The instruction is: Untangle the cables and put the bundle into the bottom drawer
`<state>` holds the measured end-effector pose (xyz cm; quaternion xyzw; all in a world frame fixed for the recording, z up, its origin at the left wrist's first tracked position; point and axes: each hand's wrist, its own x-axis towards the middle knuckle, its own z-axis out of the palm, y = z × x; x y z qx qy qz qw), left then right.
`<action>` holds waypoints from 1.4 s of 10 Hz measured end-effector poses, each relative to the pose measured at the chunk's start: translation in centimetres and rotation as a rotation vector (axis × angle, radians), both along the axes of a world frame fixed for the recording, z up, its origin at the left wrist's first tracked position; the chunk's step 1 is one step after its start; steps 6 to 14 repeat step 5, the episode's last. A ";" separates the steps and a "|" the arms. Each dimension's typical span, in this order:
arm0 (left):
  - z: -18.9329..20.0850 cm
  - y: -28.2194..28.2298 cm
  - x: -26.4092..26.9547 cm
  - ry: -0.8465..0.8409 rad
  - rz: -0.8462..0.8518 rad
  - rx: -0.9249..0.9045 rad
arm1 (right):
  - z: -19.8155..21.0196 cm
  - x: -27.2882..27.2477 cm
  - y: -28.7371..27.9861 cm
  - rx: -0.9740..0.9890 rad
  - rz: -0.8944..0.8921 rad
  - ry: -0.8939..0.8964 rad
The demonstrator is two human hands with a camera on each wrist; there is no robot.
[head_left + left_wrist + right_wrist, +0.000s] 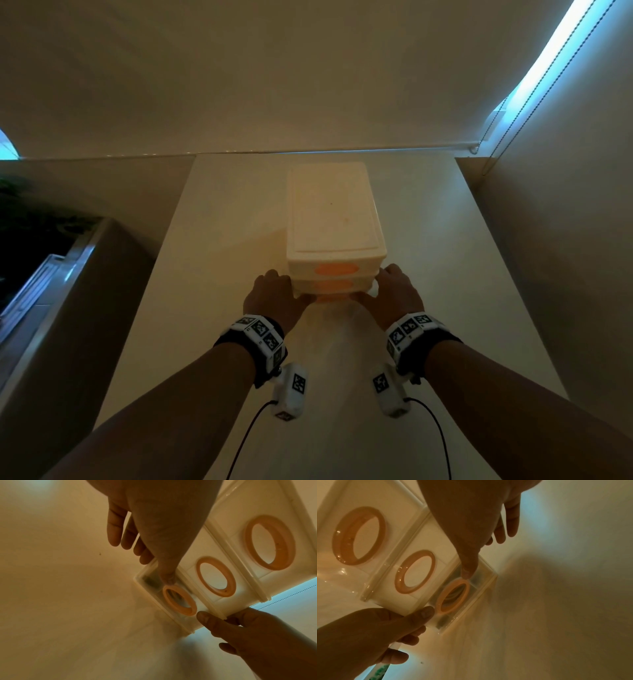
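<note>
A cream three-drawer plastic unit (pixel 332 219) with orange oval handles stands on the white table (pixel 222 240). Its bottom drawer (pixel 329 297) (pixel 185 620) (pixel 479 582) is nearly flush with the unit. Coiled cables (pixel 453 597) show dimly through its handle hole and translucent front. My left hand (pixel 277 291) (pixel 163 520) flanks the unit's left side with straight fingers, its thumb on the bottom drawer's front. My right hand (pixel 397 291) (pixel 467 513) mirrors it on the right, thumb also pressing that front.
The unit sits mid-table, with bare tabletop on both sides and toward me. A wall runs behind. Bead-chain blind cords (pixel 534 78) hang by a bright window at the right. A dark ledge (pixel 51 240) lies beyond the table's left edge.
</note>
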<state>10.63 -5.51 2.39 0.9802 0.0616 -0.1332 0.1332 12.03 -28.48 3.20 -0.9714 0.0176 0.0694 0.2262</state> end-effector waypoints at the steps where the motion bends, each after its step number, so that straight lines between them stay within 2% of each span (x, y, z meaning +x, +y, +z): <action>1: -0.4 0.0 0.1 0.007 0.020 -0.033 | -0.4 0.0 -0.2 -0.003 0.015 -0.006; 3: -0.8 0.4 0.3 0.002 -0.006 0.005 | -0.8 -0.3 -0.3 0.011 -0.006 0.007; 5: -0.1 2.2 -0.8 0.121 -0.081 0.061 | -1.2 -0.9 -1.0 0.102 -0.037 0.079; 14: -0.1 2.2 -0.8 0.121 -0.081 0.061 | -1.2 -0.9 -1.0 0.102 -0.037 0.079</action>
